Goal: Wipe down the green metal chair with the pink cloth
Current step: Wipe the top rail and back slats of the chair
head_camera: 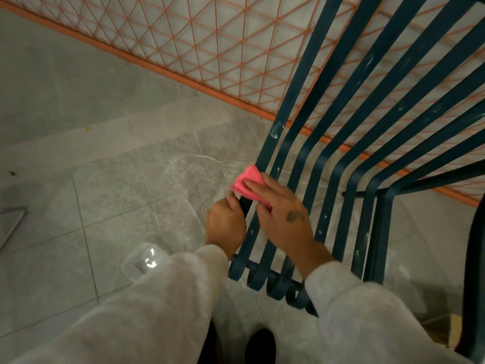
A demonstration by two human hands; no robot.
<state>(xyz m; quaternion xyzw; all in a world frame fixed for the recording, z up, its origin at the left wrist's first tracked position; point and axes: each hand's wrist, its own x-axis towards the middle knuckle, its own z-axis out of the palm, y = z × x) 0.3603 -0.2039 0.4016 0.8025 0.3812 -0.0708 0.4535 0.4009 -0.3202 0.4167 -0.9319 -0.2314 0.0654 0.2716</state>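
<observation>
Seen from the head camera, looking down. A grey tiled floor (105, 193) fills the left side. At the far left edge lies a flat grey object (10, 224), too cropped to identify. Behind, an orange wire-mesh panel (157, 68) runs diagonally from upper left to lower right.

Low on the floor sits a clear plastic container (141, 261), partly hidden by a fluffy white left sleeve (170, 298). From that sleeve, the left hand (225, 224) is clenched around the outermost left slat of the green metal chair (299, 74), fingers curled over its edge.

Just right of and above that hand, the pink cloth (248, 185) is folded into a small pad and lies on the same outer slat, near where the seat bends up into the backrest. The right hand (280, 211) rests on top of it, fingers extended and pressing the cloth against the metal rather than wrapped round it; a small dark mark shows on the back of the hand.

The chair's dark green slats fan out to the upper right, flecked with pale smudges. The right sleeve (354, 311) covers the lower right, and a black shoe (259, 345) shows at the bottom between the sleeves.
</observation>
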